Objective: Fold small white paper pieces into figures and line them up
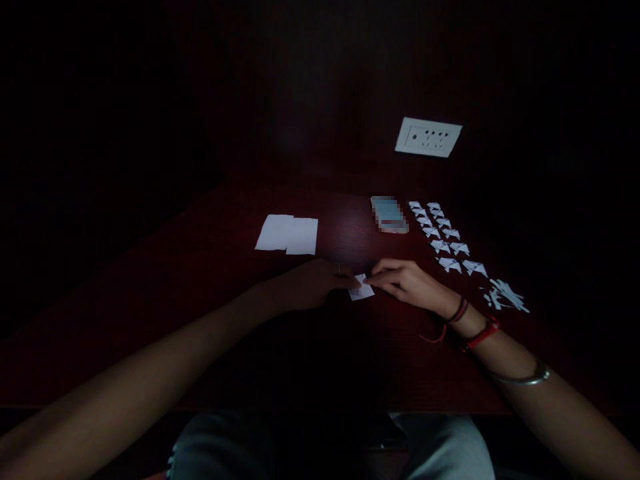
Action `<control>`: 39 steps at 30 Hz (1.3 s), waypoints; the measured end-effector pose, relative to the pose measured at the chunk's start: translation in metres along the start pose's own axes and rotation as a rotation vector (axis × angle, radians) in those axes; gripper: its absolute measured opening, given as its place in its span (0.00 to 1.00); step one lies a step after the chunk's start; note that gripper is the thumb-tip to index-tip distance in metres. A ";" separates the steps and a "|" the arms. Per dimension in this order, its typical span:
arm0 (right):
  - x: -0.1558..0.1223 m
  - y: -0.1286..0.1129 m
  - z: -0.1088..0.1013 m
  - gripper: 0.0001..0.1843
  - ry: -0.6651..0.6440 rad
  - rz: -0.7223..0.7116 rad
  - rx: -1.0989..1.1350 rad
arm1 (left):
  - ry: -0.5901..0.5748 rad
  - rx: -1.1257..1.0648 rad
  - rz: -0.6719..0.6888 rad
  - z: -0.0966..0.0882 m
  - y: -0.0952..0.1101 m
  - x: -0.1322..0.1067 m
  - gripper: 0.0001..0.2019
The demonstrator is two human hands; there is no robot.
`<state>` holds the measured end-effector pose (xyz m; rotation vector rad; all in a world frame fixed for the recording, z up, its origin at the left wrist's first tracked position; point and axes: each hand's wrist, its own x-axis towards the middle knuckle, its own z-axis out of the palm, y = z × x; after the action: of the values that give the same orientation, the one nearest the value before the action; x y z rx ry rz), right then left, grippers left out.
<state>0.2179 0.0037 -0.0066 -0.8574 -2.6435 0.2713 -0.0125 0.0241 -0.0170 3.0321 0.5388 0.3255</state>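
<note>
A small folded piece of white paper [364, 293] lies on the dark red table between my two hands. My left hand [313, 283] reaches in from the left, its fingertips closed on the paper's left and upper part. From the other side, my right hand [406, 280] has thumb and forefinger closed at the paper's upper right edge, with the other fingers bent beneath. Fine creases in the paper are too dim to make out. Beyond my left hand lie flat white paper sheets [303, 235], side by side and slightly overlapping.
Several small folded paper shapes [449, 265] stand in two rows at the right. Nearer me is a pile of thin paper strips [506, 295]. A phone [389, 215], its screen blurred, lies farther back. A socket panel [429, 137] is on the wall; surroundings are dark.
</note>
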 end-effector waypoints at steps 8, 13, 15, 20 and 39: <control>0.002 -0.004 0.003 0.15 -0.080 -0.063 -0.209 | 0.008 -0.038 0.033 0.003 -0.005 0.001 0.30; 0.003 -0.009 -0.002 0.15 -0.100 -0.073 -0.292 | -0.001 -0.013 0.027 0.003 -0.005 0.000 0.30; 0.002 -0.010 -0.004 0.14 -0.111 -0.073 -0.308 | -0.008 -0.008 0.023 0.002 -0.004 -0.001 0.30; -0.002 -0.010 -0.007 0.13 -0.074 -0.024 -0.272 | 0.005 0.004 0.024 -0.002 -0.002 -0.002 0.30; 0.006 -0.008 -0.002 0.08 0.026 0.097 0.110 | 0.078 0.193 -0.025 -0.007 0.035 -0.002 0.13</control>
<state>0.2099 0.0005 -0.0010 -0.9467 -2.5409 0.4233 -0.0035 -0.0097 -0.0076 3.2052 0.6485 0.4159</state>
